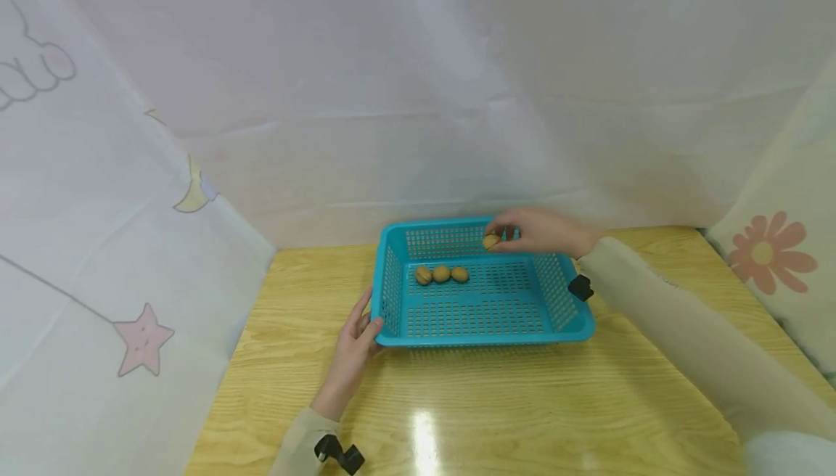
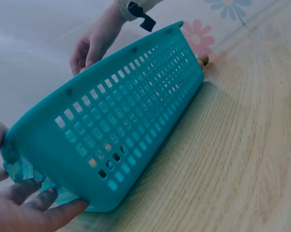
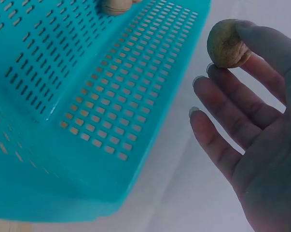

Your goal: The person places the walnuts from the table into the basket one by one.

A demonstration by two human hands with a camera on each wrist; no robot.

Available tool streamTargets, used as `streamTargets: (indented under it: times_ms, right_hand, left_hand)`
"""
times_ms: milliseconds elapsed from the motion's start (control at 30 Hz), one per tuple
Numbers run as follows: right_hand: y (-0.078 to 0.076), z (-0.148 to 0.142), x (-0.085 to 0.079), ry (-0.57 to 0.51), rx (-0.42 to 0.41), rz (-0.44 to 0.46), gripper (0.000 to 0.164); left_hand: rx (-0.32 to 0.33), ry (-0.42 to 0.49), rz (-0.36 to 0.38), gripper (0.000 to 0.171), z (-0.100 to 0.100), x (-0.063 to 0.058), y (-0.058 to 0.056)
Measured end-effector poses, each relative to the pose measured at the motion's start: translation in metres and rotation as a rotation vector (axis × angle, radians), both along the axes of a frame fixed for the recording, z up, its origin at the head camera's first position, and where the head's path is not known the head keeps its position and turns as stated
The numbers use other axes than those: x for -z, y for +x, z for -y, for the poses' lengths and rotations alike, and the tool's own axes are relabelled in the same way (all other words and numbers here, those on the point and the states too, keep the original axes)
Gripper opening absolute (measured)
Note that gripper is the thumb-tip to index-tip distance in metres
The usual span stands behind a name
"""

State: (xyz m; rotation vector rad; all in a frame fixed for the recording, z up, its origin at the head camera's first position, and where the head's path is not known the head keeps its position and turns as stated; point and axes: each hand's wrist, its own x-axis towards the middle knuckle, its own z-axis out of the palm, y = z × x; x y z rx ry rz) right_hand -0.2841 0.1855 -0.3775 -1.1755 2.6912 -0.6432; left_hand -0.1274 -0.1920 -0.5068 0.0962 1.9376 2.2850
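Note:
A blue plastic basket (image 1: 483, 342) with slotted walls stands on the table. In its left part, three walnuts (image 1: 441, 273) lie in a row on the bottom. My right hand (image 1: 542, 232) pinches another walnut (image 3: 227, 43) between thumb and index finger, over the basket's far rim; its other fingers are spread. At the basket's left near corner, my left hand (image 1: 355, 345) grips the edge, thumb at the rim and fingers (image 2: 63, 212) against the outer wall. Beyond the basket's right end, brown walnuts (image 2: 203, 59) show in the left wrist view; my right arm mostly hides them from the head view.
The wooden table (image 1: 496, 418) reaches in front of the basket and to both sides. Pale cloth (image 1: 405, 135) hangs close behind it, with patterned cloth at left and right. A black strap device (image 1: 580, 288) sits on the right wrist.

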Motion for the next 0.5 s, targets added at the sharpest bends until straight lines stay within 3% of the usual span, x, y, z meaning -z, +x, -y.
streamTargets:
  times_ms: [200,333,500]
  right_hand:
    - [-0.020,0.013,0.029,-0.008,-0.066,0.008,0.026]
    - [-0.028,0.020,0.047,0.034,-0.025,0.065,0.028]
    - [-0.035,0.031,0.066,0.126,-0.007,0.061,0.026]
  left_hand:
    - [0.002,0.002,0.005,0.070,0.000,0.001,-0.001]
    - [-0.002,-0.002,0.013,0.069,0.000,0.001,-0.001]
    - [-0.012,-0.003,0.019,0.068,0.000,0.001,-0.001]
